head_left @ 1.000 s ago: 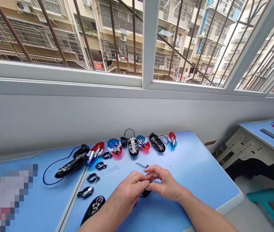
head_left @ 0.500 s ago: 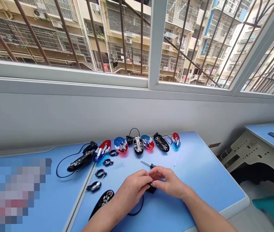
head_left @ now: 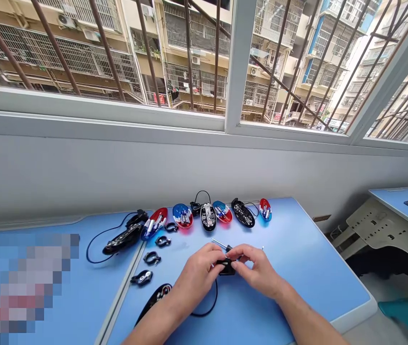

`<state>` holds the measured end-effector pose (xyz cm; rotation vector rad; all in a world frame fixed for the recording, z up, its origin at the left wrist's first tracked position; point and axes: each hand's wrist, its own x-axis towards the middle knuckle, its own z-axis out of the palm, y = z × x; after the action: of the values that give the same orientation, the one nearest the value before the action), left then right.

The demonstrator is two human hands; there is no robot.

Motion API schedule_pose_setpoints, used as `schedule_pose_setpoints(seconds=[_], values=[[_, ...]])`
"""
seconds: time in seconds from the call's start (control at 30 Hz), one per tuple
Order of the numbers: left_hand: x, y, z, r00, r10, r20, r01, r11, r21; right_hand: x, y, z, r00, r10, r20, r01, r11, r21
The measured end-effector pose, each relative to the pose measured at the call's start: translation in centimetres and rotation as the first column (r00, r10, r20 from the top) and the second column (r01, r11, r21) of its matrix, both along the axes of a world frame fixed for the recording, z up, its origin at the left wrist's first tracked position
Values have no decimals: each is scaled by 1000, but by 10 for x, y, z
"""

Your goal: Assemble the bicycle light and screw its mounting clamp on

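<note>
Both of my hands meet over the blue table (head_left: 297, 268). My left hand (head_left: 198, 273) and my right hand (head_left: 254, 268) pinch a small black part (head_left: 226, 266) between their fingertips. A thin black wire (head_left: 207, 306) loops from that part down toward my left wrist. Just behind my fingers lies a screwdriver (head_left: 220, 245) with a metal shaft and black handle. A black oval base (head_left: 153, 299) rests to the left of my left forearm.
A row of red-and-blue oval light covers (head_left: 182, 215) and black oval bases (head_left: 243, 213) lines the table's far side. Several small black clips (head_left: 151, 258) lie at left, beside a black wired unit (head_left: 122, 237). Another desk (head_left: 401, 203) stands at right.
The view has shifted slightly, so the table items sit a little lower and to the right. My hands have lifted the black part into clearer sight between the fingertips.
</note>
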<state>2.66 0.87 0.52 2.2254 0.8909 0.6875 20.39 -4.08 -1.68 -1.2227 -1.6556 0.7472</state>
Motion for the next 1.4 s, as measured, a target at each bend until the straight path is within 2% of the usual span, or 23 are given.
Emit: schedule_pose_setpoints(seconds=[0.17,0.27,0.43,0.57,0.73,0.93,1.1,1.23,1.3,1.4], values=[[1,2,0,1000,-2,-3,2,999,-34,-1,2,-5,986,-108,128,79,974,214],[0,2,-1,1000,4,5,-3,999,-53,9,7,-6,957,-213,197,154,949,277],[-5,1,-1,1000,24,-4,-25,994,-108,57,6,0,854,-398,335,353,917,188],[-7,2,1,998,66,-9,-66,992,-111,86,-7,2,772,-393,500,428,902,48],[-5,1,4,997,81,-19,-83,989,-122,79,-12,-1,727,-314,610,423,905,-39],[-5,-1,2,997,71,0,-71,990,-119,65,-4,-3,694,-313,648,422,906,-15],[-5,-1,-1,996,78,39,-73,989,-127,66,-1,-13,714,-359,601,421,906,41],[-4,-3,3,988,119,101,-91,965,-247,67,0,-16,785,-386,485,407,911,65],[-4,-3,5,974,166,153,-99,924,-370,63,1,-11,840,-366,401,381,923,44],[-1,1,7,949,220,227,-47,808,-588,50,2,5,922,-286,263,301,953,-19]])
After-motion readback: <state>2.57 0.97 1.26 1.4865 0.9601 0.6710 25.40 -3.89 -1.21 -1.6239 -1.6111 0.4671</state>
